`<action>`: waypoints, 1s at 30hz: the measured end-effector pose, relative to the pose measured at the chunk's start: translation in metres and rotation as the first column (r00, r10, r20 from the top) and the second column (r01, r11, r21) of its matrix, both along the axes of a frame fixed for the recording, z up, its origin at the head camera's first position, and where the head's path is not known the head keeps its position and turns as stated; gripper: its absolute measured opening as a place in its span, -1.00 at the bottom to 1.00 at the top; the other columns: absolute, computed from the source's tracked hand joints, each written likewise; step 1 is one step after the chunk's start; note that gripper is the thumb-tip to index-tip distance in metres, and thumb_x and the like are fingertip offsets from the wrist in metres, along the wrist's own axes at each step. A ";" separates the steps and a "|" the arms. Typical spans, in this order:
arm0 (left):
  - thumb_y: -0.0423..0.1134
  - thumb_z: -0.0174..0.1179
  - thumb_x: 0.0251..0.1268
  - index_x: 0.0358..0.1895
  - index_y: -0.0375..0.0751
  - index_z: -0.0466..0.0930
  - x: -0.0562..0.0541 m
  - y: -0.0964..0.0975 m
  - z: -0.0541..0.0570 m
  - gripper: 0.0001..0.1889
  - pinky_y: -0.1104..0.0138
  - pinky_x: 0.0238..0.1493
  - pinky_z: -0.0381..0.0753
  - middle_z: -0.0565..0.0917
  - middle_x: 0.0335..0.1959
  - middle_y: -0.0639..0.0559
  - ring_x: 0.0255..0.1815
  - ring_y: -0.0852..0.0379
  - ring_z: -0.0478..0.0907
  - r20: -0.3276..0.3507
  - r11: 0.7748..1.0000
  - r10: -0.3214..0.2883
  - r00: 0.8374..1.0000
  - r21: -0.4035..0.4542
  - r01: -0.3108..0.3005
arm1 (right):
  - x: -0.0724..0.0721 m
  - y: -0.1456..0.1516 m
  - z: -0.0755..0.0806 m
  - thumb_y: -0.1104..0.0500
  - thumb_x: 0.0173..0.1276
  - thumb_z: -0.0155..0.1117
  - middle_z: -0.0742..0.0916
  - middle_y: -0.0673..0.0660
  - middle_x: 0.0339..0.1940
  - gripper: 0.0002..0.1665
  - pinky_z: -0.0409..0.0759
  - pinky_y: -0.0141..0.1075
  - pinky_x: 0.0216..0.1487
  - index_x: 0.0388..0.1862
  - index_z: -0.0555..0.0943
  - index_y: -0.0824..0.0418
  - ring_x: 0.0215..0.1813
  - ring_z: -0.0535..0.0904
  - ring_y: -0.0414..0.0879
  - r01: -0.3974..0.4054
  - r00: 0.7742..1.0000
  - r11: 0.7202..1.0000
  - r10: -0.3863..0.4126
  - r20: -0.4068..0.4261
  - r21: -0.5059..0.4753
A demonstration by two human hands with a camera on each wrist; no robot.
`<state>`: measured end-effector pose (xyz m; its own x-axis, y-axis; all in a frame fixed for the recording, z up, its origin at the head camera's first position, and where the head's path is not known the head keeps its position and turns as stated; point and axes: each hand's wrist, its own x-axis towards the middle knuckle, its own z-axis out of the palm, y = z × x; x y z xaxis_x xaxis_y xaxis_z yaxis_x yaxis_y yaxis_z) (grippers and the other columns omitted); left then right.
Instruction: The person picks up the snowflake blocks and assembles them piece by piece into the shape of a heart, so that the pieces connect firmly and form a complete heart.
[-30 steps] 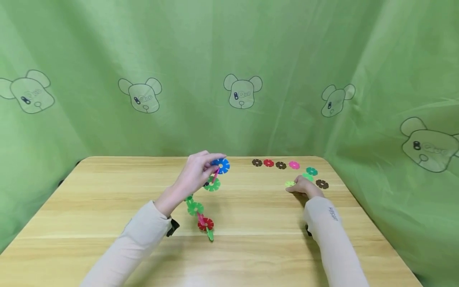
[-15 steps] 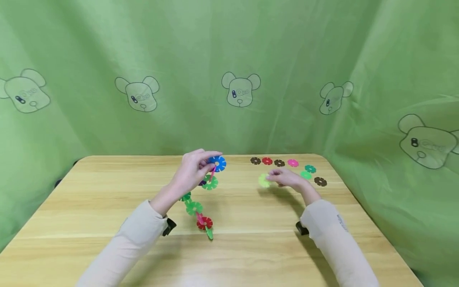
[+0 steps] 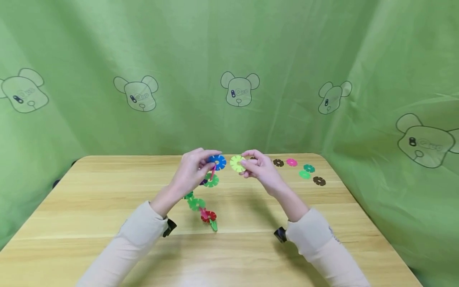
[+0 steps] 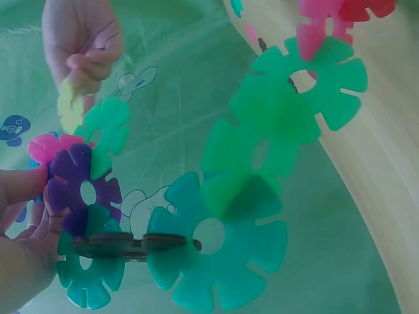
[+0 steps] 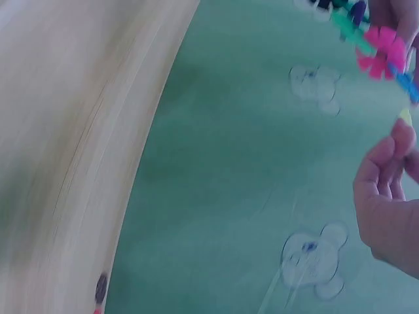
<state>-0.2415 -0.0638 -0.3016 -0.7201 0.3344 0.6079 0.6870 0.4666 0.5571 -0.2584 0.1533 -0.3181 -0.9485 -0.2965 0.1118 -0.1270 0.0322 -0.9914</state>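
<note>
My left hand (image 3: 186, 171) pinches a blue notched snowflake disc (image 3: 220, 162) between thumb and fingers. From it hangs a chain of interlocked discs, with a green disc (image 3: 212, 180) near the top and a red disc (image 3: 208, 216) close to the lower end. The left wrist view shows a purple disc (image 4: 67, 171), a pink one (image 4: 44, 148) and a large teal one (image 4: 226, 271) in that chain. Just right of the blue disc, a yellow disc (image 3: 236, 164) is pinched by my right hand (image 3: 265, 171). A narrow gap separates the two discs.
Loose discs lie flat at the far right of the wooden table (image 3: 229, 255): a brown disc (image 3: 278, 163), a pink disc (image 3: 292, 162), a teal disc (image 3: 309, 168) and others. Behind the table hangs a green curtain (image 3: 186, 44) with bear faces.
My right hand has lifted the yellow disc off the table at the right and carried it left, up beside the blue disc. The left hand has hardly moved; the chain's lower end has shifted slightly.
</note>
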 end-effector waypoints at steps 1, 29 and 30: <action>-0.57 0.21 0.03 -0.09 -0.32 0.61 0.000 0.000 0.000 -0.68 0.42 -0.38 0.56 0.58 -0.45 -0.08 -0.43 0.10 0.53 -0.006 1.000 0.002 1.000 0.006 -0.002 | 0.003 -0.003 0.001 0.35 0.34 0.01 0.67 -0.07 -0.51 -0.64 0.56 -0.47 -0.36 0.08 0.29 0.45 -0.53 0.54 -0.28 0.010 1.000 1.000 -0.010 -0.008 -0.016; -0.63 0.22 -0.04 -0.24 -0.37 0.65 0.004 0.010 -0.015 -0.76 0.46 -0.51 0.54 0.57 -0.55 -0.10 -0.56 0.12 0.52 -0.119 0.987 -0.023 0.993 0.154 0.041 | 0.029 -0.042 0.001 0.41 0.29 0.04 0.67 -0.07 -0.60 -0.61 0.57 -0.48 -0.40 0.09 0.31 0.51 -0.60 0.53 -0.28 0.215 0.977 0.954 -0.210 0.047 -0.209; -0.62 0.22 -0.04 -0.24 -0.36 0.65 0.003 0.009 -0.014 -0.75 0.46 -0.50 0.54 0.57 -0.55 -0.10 -0.56 0.12 0.51 -0.106 0.987 -0.028 0.994 0.151 0.044 | 0.030 -0.042 0.001 0.40 0.29 0.04 0.67 -0.07 -0.59 -0.60 0.57 -0.47 -0.39 0.09 0.30 0.50 -0.59 0.54 -0.28 0.212 0.977 0.955 -0.208 0.043 -0.205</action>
